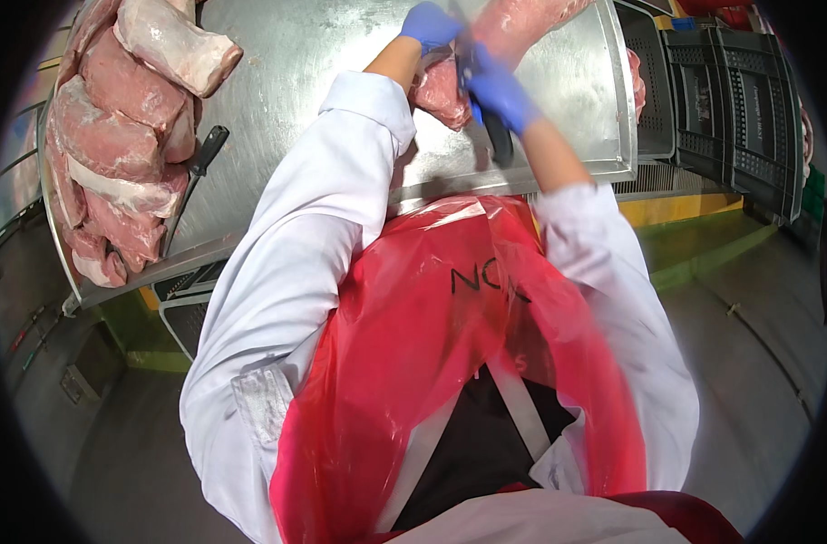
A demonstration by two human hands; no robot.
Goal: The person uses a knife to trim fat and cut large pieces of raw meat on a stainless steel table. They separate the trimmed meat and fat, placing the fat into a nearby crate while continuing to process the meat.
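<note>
My right hand [506,98] is closed on a dark-handled knife [497,136], its blurred blade pointing away from me over a piece of pink meat [441,98]. My left hand [429,27] has its fingers curled beside the upper part of the blade; what they hold is hidden. A longer piece of meat [527,25] lies just beyond my right hand. At the left, several raw cuts [123,136] are heaped on the steel table [287,82], with another black-handled knife [211,145] lying beside them.
Grey perforated crates [722,118] stand off the table's right edge, and another crate [182,322] sits under it at the lower left. More meat [637,86] shows at the right edge. A green and yellow step [695,231] is below the table.
</note>
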